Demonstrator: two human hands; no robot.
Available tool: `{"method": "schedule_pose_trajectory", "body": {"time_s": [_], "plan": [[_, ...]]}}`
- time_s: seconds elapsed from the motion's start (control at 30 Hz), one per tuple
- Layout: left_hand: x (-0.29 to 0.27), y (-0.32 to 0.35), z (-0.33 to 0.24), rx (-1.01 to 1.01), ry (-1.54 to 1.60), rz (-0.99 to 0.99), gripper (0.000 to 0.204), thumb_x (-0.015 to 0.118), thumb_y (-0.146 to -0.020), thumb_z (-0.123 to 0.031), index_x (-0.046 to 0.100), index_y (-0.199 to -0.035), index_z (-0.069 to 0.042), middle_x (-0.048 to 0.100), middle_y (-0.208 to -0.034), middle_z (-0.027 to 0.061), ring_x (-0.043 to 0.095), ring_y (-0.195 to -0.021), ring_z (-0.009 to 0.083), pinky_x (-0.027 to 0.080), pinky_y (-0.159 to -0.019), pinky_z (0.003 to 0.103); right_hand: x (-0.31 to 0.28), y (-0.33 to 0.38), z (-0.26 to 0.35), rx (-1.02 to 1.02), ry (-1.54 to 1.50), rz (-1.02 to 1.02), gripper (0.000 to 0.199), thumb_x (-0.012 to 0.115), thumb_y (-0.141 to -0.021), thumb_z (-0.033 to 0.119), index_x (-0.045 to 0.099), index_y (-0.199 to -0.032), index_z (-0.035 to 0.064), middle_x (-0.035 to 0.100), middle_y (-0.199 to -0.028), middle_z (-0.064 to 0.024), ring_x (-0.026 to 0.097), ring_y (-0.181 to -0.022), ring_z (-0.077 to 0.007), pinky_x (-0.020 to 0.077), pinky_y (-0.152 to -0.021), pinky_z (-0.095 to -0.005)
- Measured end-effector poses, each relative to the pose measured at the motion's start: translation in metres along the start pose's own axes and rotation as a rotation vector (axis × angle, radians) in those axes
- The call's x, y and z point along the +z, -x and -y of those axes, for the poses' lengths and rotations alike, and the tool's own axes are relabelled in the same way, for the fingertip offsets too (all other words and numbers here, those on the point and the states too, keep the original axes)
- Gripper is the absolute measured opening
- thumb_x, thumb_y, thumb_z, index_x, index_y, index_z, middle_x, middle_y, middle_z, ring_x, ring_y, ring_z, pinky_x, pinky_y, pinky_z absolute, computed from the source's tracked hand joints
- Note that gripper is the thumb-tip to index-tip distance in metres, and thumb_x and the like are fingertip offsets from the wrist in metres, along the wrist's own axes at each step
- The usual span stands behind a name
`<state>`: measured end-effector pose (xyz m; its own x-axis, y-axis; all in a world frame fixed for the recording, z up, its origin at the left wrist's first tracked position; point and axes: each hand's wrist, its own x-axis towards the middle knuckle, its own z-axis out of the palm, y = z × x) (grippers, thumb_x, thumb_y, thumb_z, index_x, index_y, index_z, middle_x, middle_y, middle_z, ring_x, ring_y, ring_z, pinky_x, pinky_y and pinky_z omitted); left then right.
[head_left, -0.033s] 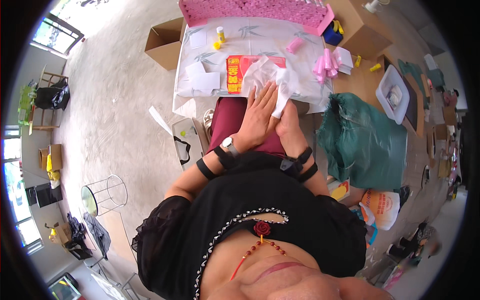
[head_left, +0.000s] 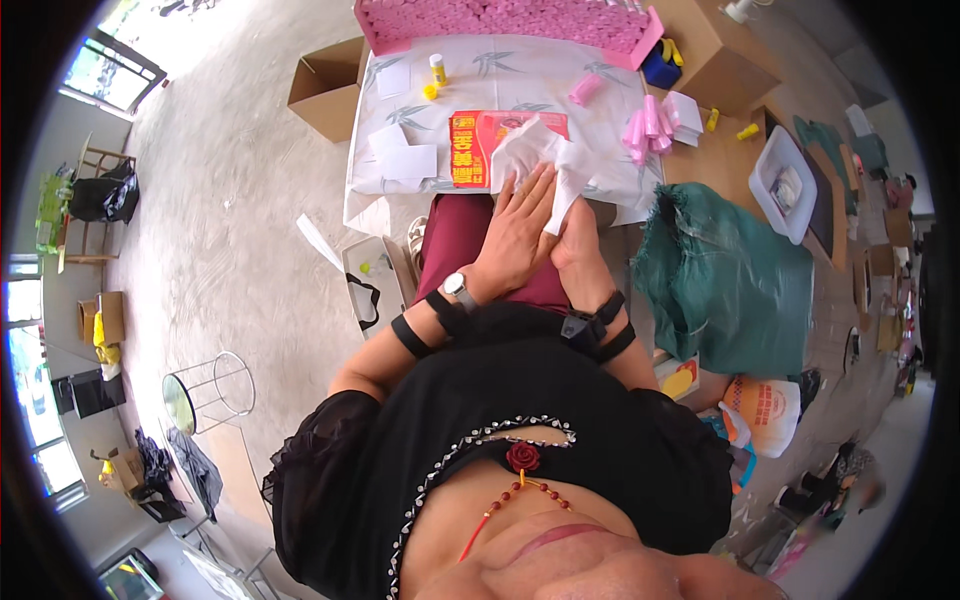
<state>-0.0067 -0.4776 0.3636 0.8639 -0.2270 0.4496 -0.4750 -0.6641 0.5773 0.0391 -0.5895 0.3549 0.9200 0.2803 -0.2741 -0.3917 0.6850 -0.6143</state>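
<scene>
My left hand [head_left: 523, 213] lies flat with its fingers stretched out, pressed over a white tissue [head_left: 538, 150]. Under and beside it, my right hand [head_left: 576, 235] has the tissue against its palm; its fingers are mostly hidden by the tissue and by my left hand. The crumpled upper part of the tissue spreads over a red and yellow printed packet [head_left: 468, 150] on the table's near edge. White paper pieces [head_left: 409, 162] lie left of the packet. Several pink rolls [head_left: 648, 130] and a stack of white paper slips [head_left: 683, 118] are to its right.
A pink tray [head_left: 647, 40] filled with pink rolls stands at the far edge of the cloth-covered table [head_left: 440, 100]. A glue stick [head_left: 437, 68] stands near its yellow cap [head_left: 430, 92]. Open cardboard box [head_left: 325, 92] at left; green sack [head_left: 740, 280] and white bin [head_left: 783, 187] at right.
The loose upper part of the tissue has shifted slightly. Both hands stay pressed together in nearly the same place.
</scene>
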Motion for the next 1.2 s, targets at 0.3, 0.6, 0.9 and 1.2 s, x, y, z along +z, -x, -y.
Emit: {"method": "schedule_pose_trajectory", "body": {"time_s": [0.3,0.6,0.9,1.2], "plan": [[-0.009,-0.003,-0.046,0.126,0.044,0.226,0.036,0.054,-0.1,-0.028,0.065,-0.116,0.003,0.064,-0.127,0.0208,0.054,-0.125,0.039,0.035,-0.112,0.049,-0.008,0.024,0.04,-0.162,-0.107,0.086,0.02,0.052,-0.103,0.022,0.056,-0.093,0.0053,0.055,-0.079,-0.0031,0.055,-0.074,-0.0153,0.051,-0.083,-0.0354],[-0.04,0.004,-0.048,-0.031,0.973,0.347,0.066,0.048,-0.104,-0.044,0.045,-0.146,0.006,0.046,-0.151,0.0196,0.04,-0.144,0.0313,0.028,-0.121,0.045,-0.062,0.021,0.061,-0.089,-0.248,0.194,0.026,0.046,-0.105,0.02,0.054,-0.12,0.0004,0.061,-0.115,-0.0162,0.059,-0.11,-0.0285,0.0495,-0.098,-0.0435],[0.031,-0.023,-0.017,-0.687,2.171,0.162,0.071,0.028,-0.109,-0.049,0.026,-0.154,0.006,0.029,-0.161,0.0174,0.029,-0.15,0.0277,0.023,-0.124,0.039,-0.065,-0.007,0.028,-0.144,-0.096,0.108,0.021,0.045,-0.104,0.017,0.059,-0.111,0.0031,0.066,-0.103,-0.0106,0.064,-0.097,-0.0244,0.0533,-0.092,-0.0394],[0.027,-0.049,0.003,-0.158,0.595,0.224,0.06,0.052,-0.103,-0.028,0.035,-0.151,0.005,0.049,-0.143,0.0279,0.049,-0.134,0.0386,0.039,-0.111,0.042,-0.034,-0.042,0.034,-0.147,-0.006,-0.218,0.011,0.051,-0.101,0.019,0.054,-0.096,0.0095,0.054,-0.076,0.0019,0.053,-0.065,-0.0129,0.0517,-0.073,-0.0359]]}}
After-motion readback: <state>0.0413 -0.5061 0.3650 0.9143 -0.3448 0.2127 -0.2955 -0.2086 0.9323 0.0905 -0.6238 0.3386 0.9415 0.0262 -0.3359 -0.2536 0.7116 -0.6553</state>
